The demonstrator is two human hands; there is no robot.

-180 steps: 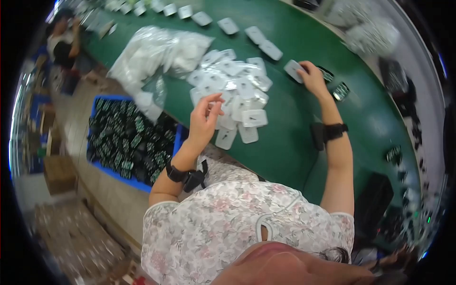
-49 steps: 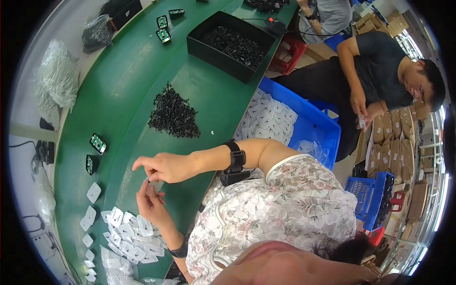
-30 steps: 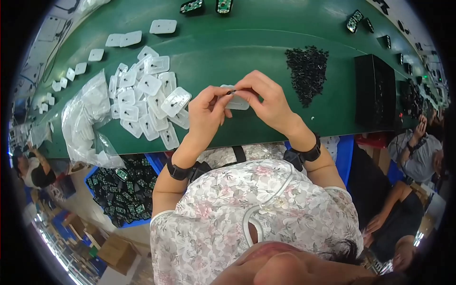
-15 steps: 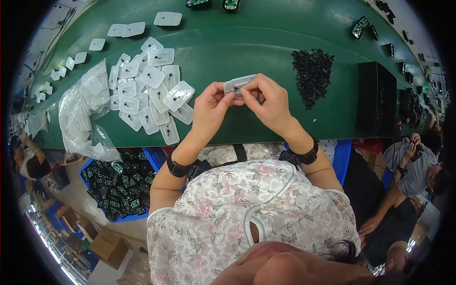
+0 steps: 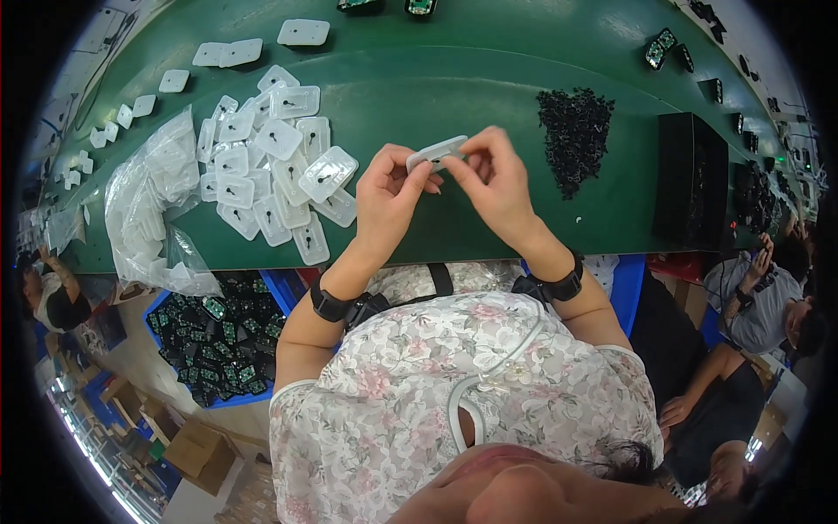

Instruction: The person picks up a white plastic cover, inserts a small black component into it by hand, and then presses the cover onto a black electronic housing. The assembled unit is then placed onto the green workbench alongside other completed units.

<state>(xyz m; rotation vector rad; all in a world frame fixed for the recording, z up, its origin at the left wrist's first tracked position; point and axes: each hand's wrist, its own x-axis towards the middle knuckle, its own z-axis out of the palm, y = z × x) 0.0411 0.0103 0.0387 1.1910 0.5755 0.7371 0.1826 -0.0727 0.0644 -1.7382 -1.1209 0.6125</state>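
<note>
Between my hands, above the green table (image 5: 489, 223), is a white plastic cover (image 5: 436, 152), tilted, with a small dark part partly showing on it. My left hand (image 5: 393, 181) pinches its left end between thumb and fingers. On its right end, the thumb and bent fingers of my right hand (image 5: 494, 177) are closed, partly hiding it. To the left lies a loose pile of similar white covers (image 5: 278, 140), many with a small black piece in the middle. On the right is a heap of small black parts (image 5: 572, 140).
A clear plastic bag (image 5: 157, 205) of white pieces lies left of the pile. A black box (image 5: 690, 179) stands at the right. Below the table's left edge is a blue bin of circuit boards (image 5: 218, 341). Another person's arm (image 5: 703, 384) shows at the lower right.
The white cover has tipped, so less of its face shows. My right hand's fingers have shifted slightly up along its right end; my left hand keeps its hold.
</note>
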